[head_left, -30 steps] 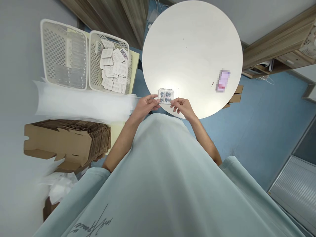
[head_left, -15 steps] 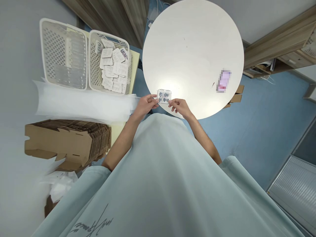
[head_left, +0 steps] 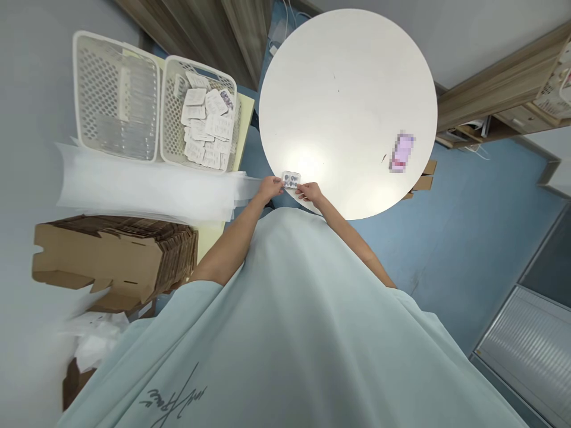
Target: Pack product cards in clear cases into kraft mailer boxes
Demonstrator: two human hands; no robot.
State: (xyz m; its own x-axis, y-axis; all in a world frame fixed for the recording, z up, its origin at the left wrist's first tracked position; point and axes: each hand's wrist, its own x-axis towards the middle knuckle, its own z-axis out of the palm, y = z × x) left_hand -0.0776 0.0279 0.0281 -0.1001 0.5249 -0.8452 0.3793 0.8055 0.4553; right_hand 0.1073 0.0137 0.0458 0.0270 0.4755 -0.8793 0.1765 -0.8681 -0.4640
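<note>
A small clear case with several dark pieces in rows inside it is held at the near edge of the round white table. My left hand pinches its left side, fingers closed. At the lower right corner, my right hand grips the same case between thumb and fingers. The exact kind of the dark pieces is too small to make out.
To the left, one white basket holds white cards, another holds clear plastic cases. Translucent sheets and folded cardboard boxes lie nearer. A pixelated pinkish item lies on the table's right.
The case and both hands have shifted slightly left, and the hands are closer together. My fingers stay on the case. The view has moved a little.
</note>
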